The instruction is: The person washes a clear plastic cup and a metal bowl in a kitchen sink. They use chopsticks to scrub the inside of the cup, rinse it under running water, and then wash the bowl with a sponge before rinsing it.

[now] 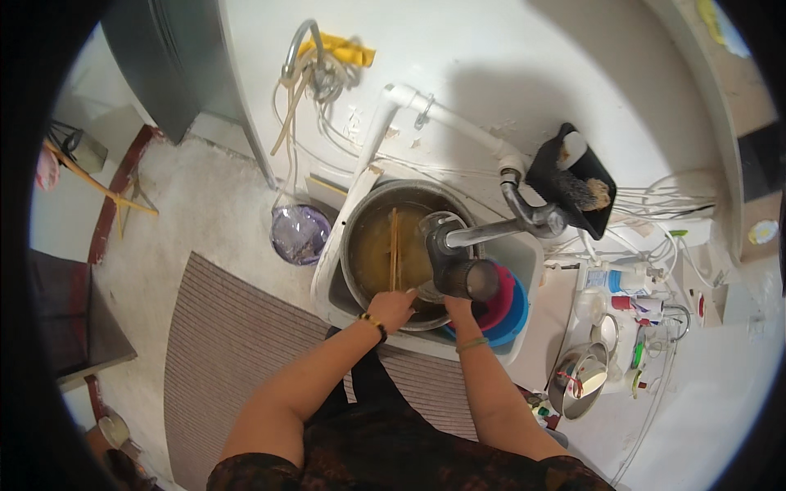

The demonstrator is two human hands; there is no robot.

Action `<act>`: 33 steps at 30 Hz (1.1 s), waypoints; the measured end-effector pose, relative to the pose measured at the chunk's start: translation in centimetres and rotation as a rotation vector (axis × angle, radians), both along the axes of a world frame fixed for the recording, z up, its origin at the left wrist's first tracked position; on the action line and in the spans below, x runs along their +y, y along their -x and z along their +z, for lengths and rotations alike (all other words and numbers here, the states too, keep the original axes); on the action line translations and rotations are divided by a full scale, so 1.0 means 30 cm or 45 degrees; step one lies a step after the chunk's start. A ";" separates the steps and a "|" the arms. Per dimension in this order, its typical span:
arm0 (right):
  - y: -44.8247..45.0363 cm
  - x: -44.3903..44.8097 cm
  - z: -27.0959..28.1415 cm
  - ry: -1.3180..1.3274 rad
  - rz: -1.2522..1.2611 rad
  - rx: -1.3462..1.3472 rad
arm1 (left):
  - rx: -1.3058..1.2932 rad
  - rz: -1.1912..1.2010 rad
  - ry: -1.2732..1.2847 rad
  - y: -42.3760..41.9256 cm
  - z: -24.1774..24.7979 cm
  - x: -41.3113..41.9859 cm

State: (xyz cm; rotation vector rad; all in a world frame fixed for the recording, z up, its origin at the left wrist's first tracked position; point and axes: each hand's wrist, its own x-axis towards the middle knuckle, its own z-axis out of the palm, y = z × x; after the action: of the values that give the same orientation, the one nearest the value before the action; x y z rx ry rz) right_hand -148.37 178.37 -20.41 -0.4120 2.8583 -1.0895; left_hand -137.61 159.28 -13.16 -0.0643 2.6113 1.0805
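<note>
A large round metal pot [360, 205] filled with murky liquid sits in the sink [324, 285]. My left hand [392, 312] is at the pot's near edge, touching the rim of what looks like a metal bowl or ladle [431, 291] partly under the faucet. Wooden chopsticks [395, 251] lie in the liquid just beyond that hand. My right hand [457, 307] is mostly hidden beneath the dark faucet head [470, 279]; its grip cannot be made out. Pink [505, 294] and blue [521, 313] plastic basins are nested to the right of it.
A black caddy [540, 169] with scrubbers hangs by the metal tap pipe [485, 233]. White drainpipe runs along the wall. Bowls [562, 399], cups and packages stand on the right counter. A purple bin [325, 227] with a plastic liner is on the floor, left of the sink, near a striped mat [245, 344].
</note>
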 end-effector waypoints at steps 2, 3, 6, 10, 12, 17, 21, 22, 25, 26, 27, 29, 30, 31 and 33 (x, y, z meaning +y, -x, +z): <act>0.055 0.015 0.049 -0.066 0.034 -0.074 | 0.027 -0.121 0.161 0.060 -0.053 0.008; 0.093 0.022 0.085 -0.095 0.038 -0.100 | 0.051 -0.221 0.306 0.084 -0.123 0.015; 0.169 0.032 0.116 -0.152 0.020 -0.107 | -0.040 -0.411 0.603 0.148 -0.246 0.051; 0.132 0.014 0.001 -0.152 0.021 -0.042 | 0.107 -0.191 0.097 0.197 -0.160 0.121; 0.129 -0.002 -0.034 -0.145 0.035 -0.016 | 0.070 -0.254 0.147 0.178 -0.180 0.103; 0.129 0.023 -0.032 -0.169 0.007 0.005 | -0.097 -0.227 0.251 0.172 -0.209 0.066; 0.125 0.013 -0.033 -0.157 0.025 -0.006 | -0.163 0.070 -0.323 0.217 -0.051 0.067; 0.134 0.007 -0.035 -0.152 0.041 -0.010 | -0.107 0.114 -0.487 0.196 -0.116 0.045; 0.178 0.065 0.038 -0.165 -0.011 -0.053 | -0.215 0.639 -0.179 0.160 -0.129 -0.087; 0.186 0.085 0.060 -0.168 -0.030 -0.062 | -0.279 0.847 -0.126 0.159 -0.109 -0.139; 0.190 0.096 0.077 -0.175 -0.042 -0.068 | -0.306 0.854 -0.074 0.171 -0.122 -0.158; 0.181 0.100 0.061 -0.190 -0.064 -0.056 | -0.358 0.862 0.024 0.210 -0.165 -0.159; 0.169 0.104 0.040 -0.208 -0.083 -0.034 | -0.349 0.796 0.077 0.242 -0.150 -0.133; 0.156 0.097 0.009 -0.228 -0.099 -0.017 | -0.381 0.751 0.102 0.269 -0.192 -0.125; 0.145 0.072 -0.041 -0.262 -0.101 0.011 | -0.453 0.707 0.138 0.323 -0.294 -0.117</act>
State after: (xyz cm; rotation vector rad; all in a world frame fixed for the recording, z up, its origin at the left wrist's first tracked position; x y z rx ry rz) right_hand -152.73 180.54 -21.65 -0.2930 2.9781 -0.7937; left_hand -147.29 155.76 -21.99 -0.9603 2.3676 0.9678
